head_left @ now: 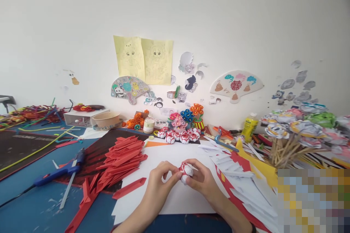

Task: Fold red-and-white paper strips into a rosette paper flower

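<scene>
Between my hands, above a sheet of white paper, is a small round red-and-white paper flower. My left hand pinches its left side between thumb and forefinger. Curled around the right side, my right hand grips it with thumb and fingers. Several similar finished-looking flowers sit in a cluster at the far edge of the paper. On the left lies a heap of folded red paper strips, with a single red strip apart on the paper. Folded white paper strips lie to the right.
A blue glue gun with a cord rests at left. Behind stand a bowl, a jar and a yellow bottle. Paper flowers on sticks crowd the right side. Yellow drawings and paper fans hang on the wall.
</scene>
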Tool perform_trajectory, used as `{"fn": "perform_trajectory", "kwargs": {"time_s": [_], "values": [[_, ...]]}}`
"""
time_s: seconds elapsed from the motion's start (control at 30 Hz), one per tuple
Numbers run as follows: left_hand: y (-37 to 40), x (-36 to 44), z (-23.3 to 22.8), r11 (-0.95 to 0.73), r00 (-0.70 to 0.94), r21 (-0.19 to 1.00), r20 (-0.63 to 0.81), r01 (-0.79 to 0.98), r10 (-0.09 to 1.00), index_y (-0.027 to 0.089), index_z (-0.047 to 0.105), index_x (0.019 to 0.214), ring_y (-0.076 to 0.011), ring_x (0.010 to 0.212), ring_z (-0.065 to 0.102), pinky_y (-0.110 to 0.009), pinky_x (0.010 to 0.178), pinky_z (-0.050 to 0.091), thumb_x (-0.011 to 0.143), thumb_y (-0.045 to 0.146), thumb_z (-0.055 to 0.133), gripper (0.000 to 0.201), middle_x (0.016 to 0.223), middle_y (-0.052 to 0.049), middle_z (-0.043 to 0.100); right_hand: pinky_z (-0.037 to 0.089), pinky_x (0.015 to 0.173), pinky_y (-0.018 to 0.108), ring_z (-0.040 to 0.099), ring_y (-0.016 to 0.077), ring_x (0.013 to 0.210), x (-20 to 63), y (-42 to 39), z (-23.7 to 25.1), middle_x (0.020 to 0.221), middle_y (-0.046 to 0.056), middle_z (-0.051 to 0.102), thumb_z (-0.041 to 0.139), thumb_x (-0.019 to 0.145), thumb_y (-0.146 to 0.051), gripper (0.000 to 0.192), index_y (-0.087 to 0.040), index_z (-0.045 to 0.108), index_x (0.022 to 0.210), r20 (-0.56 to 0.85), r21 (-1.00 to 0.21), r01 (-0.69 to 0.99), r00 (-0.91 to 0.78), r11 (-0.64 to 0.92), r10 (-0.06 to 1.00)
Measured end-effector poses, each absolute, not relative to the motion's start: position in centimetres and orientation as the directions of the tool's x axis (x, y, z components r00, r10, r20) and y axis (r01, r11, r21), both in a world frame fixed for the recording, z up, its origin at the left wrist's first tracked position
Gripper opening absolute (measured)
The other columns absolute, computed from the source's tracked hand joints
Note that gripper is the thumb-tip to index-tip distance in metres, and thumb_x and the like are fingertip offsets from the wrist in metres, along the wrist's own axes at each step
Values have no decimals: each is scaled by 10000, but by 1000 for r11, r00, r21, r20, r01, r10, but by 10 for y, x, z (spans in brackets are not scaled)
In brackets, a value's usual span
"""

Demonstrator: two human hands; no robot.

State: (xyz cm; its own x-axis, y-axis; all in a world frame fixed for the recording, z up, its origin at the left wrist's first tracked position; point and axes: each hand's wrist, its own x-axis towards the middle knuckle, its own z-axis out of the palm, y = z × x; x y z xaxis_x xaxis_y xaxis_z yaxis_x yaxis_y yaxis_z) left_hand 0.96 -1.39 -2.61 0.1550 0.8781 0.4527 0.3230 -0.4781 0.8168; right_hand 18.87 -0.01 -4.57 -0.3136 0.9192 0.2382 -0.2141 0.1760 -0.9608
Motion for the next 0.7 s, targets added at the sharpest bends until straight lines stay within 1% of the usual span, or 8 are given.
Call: {"fn": "perform_trajectory", "kwargs": {"time_s": [0.1,0.2,0.3,0.43,0.53,0.7], "values": [[-14,9,-27,-486,161,811,459,325,873,194,685,746,-170,690,506,-262,633,369,868,389,607,242,709,-19,650,481,658,271,597,186,803,188,0,-46,895,28,622,794,705,-383,418,-206,581,1019,249,-960,-202,-310,192,918],[-16,10,-26,-493,167,801,464,340,870,189,652,737,-162,684,499,-258,635,372,886,362,590,237,712,-12,634,486,672,268,601,184,815,189,0,-46,911,30,629,795,710,-376,419,-207,584,1030,252,-959,-206,-312,194,916],[-19,12,-23,-527,184,764,496,373,848,189,598,739,-164,716,504,-262,660,382,913,322,551,224,745,-12,613,495,695,275,607,185,825,189,-1,-44,919,31,634,796,711,-375,421,-209,587,1036,238,-962,-211,-322,176,916],[-24,15,-24,-595,207,700,563,395,800,195,543,798,-184,812,514,-288,739,409,948,254,482,173,832,-28,576,504,725,282,613,193,854,189,-2,-43,952,33,638,797,708,-384,420,-216,596,1037,232,-963,-208,-318,171,919],[-27,16,-27,-623,223,662,589,417,776,200,516,820,-190,817,501,-303,753,418,957,215,444,156,845,-32,551,507,742,288,616,197,869,189,-2,-44,974,35,641,795,711,-385,416,-221,598,1039,234,-964,-201,-317,176,919],[-26,16,-31,-637,253,627,595,448,763,203,491,850,-196,819,490,-317,752,417,967,187,399,150,864,-37,532,510,757,313,623,209,873,188,-3,-45,954,41,638,791,715,-384,422,-211,597,1048,216,-968,-195,-337,156,916]]}}
